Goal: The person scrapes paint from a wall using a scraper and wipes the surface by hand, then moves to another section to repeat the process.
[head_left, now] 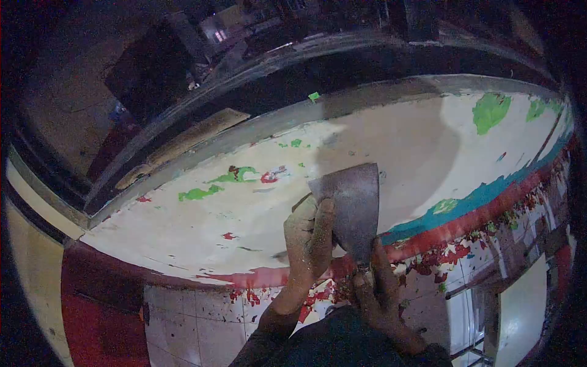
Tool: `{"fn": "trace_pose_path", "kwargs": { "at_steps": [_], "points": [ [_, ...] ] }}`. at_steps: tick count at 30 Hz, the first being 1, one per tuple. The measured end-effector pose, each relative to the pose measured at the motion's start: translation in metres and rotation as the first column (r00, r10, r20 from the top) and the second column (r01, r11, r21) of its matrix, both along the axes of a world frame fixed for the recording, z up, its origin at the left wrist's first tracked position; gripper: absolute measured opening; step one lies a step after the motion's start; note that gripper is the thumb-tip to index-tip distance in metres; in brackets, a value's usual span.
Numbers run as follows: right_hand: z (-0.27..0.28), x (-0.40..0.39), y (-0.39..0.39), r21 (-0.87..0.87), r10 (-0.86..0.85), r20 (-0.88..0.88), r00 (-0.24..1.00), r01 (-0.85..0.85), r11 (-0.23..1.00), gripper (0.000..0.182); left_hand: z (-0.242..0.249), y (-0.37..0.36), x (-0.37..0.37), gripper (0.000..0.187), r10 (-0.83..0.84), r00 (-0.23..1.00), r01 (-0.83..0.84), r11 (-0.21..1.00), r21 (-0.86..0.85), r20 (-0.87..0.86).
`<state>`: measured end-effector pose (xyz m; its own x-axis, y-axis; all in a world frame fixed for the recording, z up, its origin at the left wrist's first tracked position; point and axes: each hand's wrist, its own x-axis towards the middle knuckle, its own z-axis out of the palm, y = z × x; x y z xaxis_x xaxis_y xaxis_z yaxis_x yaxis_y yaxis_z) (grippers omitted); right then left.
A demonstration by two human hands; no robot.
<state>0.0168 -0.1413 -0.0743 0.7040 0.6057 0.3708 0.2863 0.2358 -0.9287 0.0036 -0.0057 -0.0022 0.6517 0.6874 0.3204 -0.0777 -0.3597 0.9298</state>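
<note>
My right hand point(380, 300) is wrapped round the handle of a wide paint scraper point(354, 199), whose grey blade points up and away from me. The fingers of my left hand point(306, 238) are curled, with the thumb against the blade's left edge. Pale dust covers these fingers. Behind the blade is a whitish wall surface point(183, 235) with scattered remnants of green paint point(491, 112) and red flecks. A teal strip point(471, 199) and a red strip point(440, 231) run along its lower right edge. The scraper's shadow and my own fall across the wall.
Red and white paint flakes point(452, 254) litter the tiled floor point(195, 312) below the wall. A grey ledge point(281, 125) borders the wall's top, with a brown strip of board point(189, 144) on it. Beyond lies a dark space. A pale panel point(521, 300) is at the lower right.
</note>
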Motion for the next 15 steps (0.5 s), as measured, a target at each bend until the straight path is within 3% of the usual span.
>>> {"fn": "trace_pose_path", "kwargs": {
  "at_steps": [2, 3, 5, 7, 8, 9, 10, 11, 12, 14, 15],
  "points": [
    [0.004, 0.003, 0.002, -0.029, -0.004, 0.039, 0.999, 0.005, 1.000, 0.051, -0.001, 0.000, 0.004, 0.037, 0.099, 0.995, -0.100, 0.994, 0.050, 0.035],
    [0.004, 0.002, 0.002, -0.037, 0.005, 0.018, 1.000, -0.005, 0.999, 0.051, 0.000, -0.001, 0.004, 0.037, 0.080, 0.996, -0.080, 0.997, -0.006, 0.041],
    [0.003, 0.000, 0.004, 0.000, 0.072, -0.163, 0.984, -0.073, 0.997, 0.051, 0.006, -0.002, 0.002, 0.037, 0.043, 0.997, -0.037, 0.993, -0.110, 0.062],
    [-0.010, -0.002, 0.001, 0.020, 0.026, -0.169, 0.985, -0.023, 1.000, 0.052, -0.005, 0.002, 0.003, 0.034, 0.037, 0.998, -0.045, 0.989, 0.138, 0.055],
    [-0.014, -0.002, 0.001, 0.026, 0.005, -0.170, 0.985, 0.000, 1.000, 0.052, -0.006, 0.003, 0.003, 0.034, 0.035, 0.999, -0.039, 0.987, 0.157, 0.030],
    [-0.010, 0.001, 0.003, 0.014, -0.007, -0.085, 0.996, 0.008, 1.000, 0.053, -0.005, 0.004, 0.003, 0.034, 0.032, 0.999, -0.033, 0.984, 0.176, 0.005],
    [-0.003, 0.003, 0.006, -0.001, -0.019, -0.005, 1.000, 0.019, 1.000, 0.054, 0.002, 0.004, 0.000, 0.035, 0.021, 0.999, -0.016, 0.996, 0.089, -0.049],
    [-0.003, 0.002, 0.006, -0.003, -0.007, -0.021, 1.000, 0.007, 1.000, 0.054, 0.006, 0.003, -0.003, 0.036, 0.005, 0.995, -0.005, 1.000, 0.000, -0.102],
    [-0.002, 0.001, 0.006, -0.005, 0.004, -0.038, 0.999, -0.005, 1.000, 0.054, 0.006, 0.002, -0.004, 0.036, 0.007, 0.990, -0.005, 1.000, 0.015, -0.139],
    [-0.005, -0.003, 0.005, 0.043, 0.074, -0.245, 0.967, -0.066, 0.997, 0.054, 0.010, 0.002, -0.005, 0.036, 0.013, 0.980, 0.000, 0.998, 0.061, -0.201],
    [-0.006, -0.001, 0.006, 0.055, 0.068, -0.219, 0.973, -0.057, 0.997, 0.054, 0.009, 0.004, -0.003, 0.036, -0.004, 0.991, 0.013, 0.998, 0.066, -0.130]
  ]
}}
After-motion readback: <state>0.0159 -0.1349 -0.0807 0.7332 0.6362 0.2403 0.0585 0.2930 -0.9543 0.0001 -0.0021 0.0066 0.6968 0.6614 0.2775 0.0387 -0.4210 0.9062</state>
